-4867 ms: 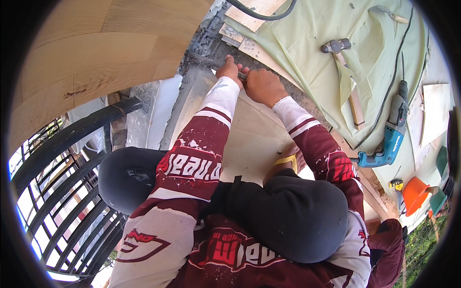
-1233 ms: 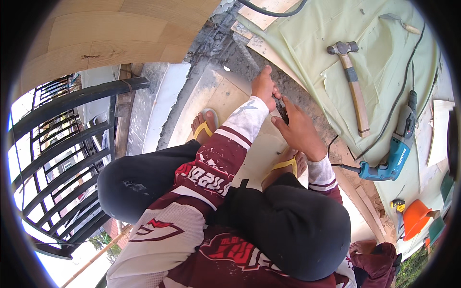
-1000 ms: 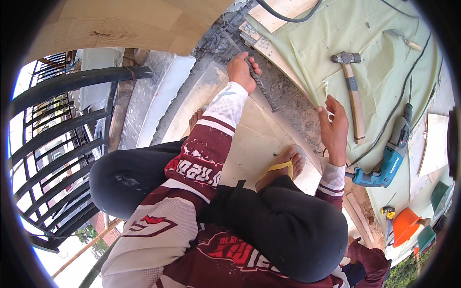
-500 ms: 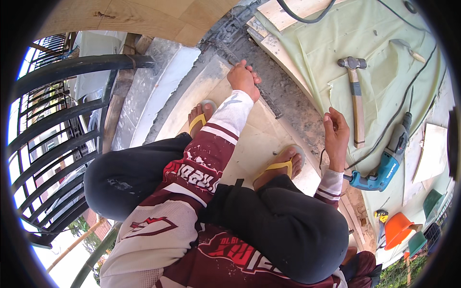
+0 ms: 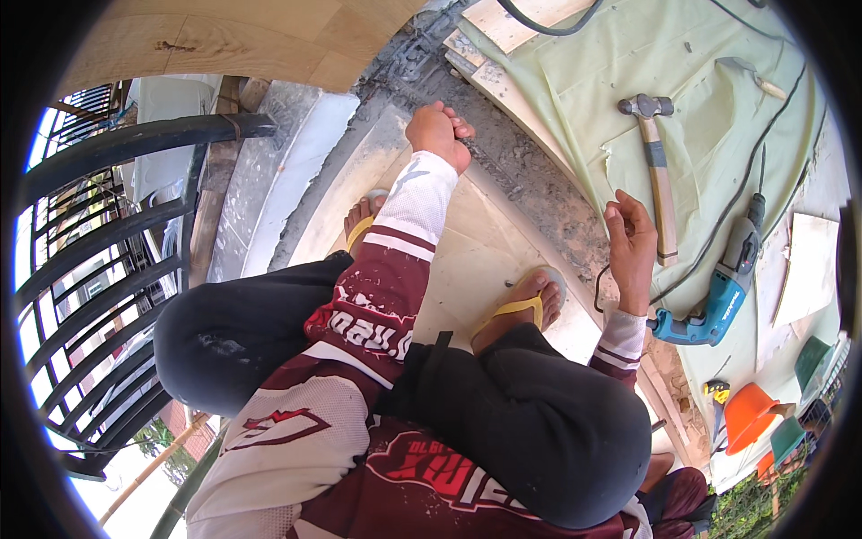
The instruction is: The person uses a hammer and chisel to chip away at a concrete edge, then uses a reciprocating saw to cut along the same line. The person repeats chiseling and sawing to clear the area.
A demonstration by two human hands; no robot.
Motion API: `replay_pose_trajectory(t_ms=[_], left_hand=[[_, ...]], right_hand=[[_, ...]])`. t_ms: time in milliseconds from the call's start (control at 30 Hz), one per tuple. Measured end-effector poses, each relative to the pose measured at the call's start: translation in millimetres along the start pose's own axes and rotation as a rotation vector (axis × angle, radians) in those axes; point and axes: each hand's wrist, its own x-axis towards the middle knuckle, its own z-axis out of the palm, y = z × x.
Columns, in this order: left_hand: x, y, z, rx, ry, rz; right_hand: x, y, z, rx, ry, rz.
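My left hand (image 5: 438,136) is closed in a fist over the rough grey strip of broken mortar (image 5: 503,157); what it grips, if anything, is hidden by the fingers. My right hand (image 5: 632,251) hovers by the edge of a pale green sheet, fingers loosely bent and apart, with nothing visible in them. Nearest to it lies a ball-peen hammer (image 5: 658,180) with a wooden handle and a dark band. Just below and to the right is a teal and grey power drill (image 5: 723,301) with a long bit, its black cord running close by.
A black metal railing (image 5: 117,148) stands on the left beside wooden posts. A trowel (image 5: 752,76) lies on the green sheet (image 5: 575,81). Orange (image 5: 750,418) and green containers sit at lower right. A wooden panel (image 5: 242,40) overhangs the top left. My sandalled feet rest on a pale board (image 5: 440,278).
The whole view has shifted slightly. A dark metal rod that stuck out below my left fist no longer shows. My right hand is a little closer to the hammer's handle.
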Motion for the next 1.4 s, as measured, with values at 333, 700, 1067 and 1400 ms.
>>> replay_pose_trajectory(t_ms=[333, 700, 1067, 1400], left_hand=[[10, -16, 3, 0.117, -0.003, 0.013], [14, -37, 7, 0.038, 0.113, 0.001], [60, -46, -26, 0.257, 0.208, 0.033], [32, -55, -7, 0.243, 0.129, 0.039]], right_hand=[[33, 23, -40, -0.399, 0.331, -0.08], [63, 86, -44, -0.766, 0.489, -0.068], [62, 85, -31, -0.921, 0.398, 0.073], [30, 5, 25, -0.281, 0.223, -0.366]])
